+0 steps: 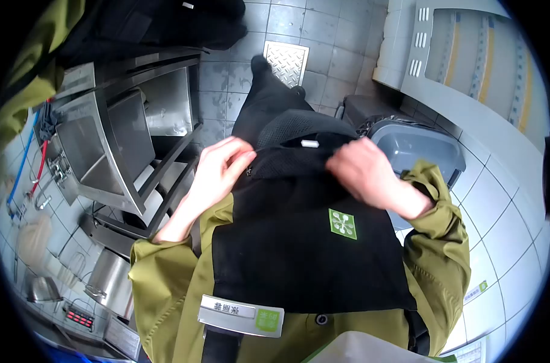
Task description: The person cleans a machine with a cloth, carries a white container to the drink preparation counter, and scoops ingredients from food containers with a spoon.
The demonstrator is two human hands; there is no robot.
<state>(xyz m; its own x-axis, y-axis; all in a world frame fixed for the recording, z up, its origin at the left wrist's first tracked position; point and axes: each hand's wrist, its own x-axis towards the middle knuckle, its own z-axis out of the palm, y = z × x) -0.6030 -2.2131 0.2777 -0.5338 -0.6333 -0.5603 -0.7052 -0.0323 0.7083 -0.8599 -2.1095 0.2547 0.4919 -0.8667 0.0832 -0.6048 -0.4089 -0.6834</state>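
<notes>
At waist height in the head view, a piece of black mesh fabric (296,161) with a curved upper fold lies in front of my black apron (275,242). A small white tag (310,144) shows on it. My left hand (217,166) pinches its left edge between thumb and fingers. On the other side, my right hand (366,172) is curled at the right edge, blurred by motion. Its fingertips are partly hidden, so I cannot tell how it grips. The apron carries a green logo patch (343,224), and a name badge (241,315) sits at my chest.
Stainless steel sinks (114,151) line the left side. A grey bin (414,148) stands close by on the right, below a white cabinet (468,66). Another person in black and olive (160,21) is at the upper left. A metal floor plate (285,62) lies ahead.
</notes>
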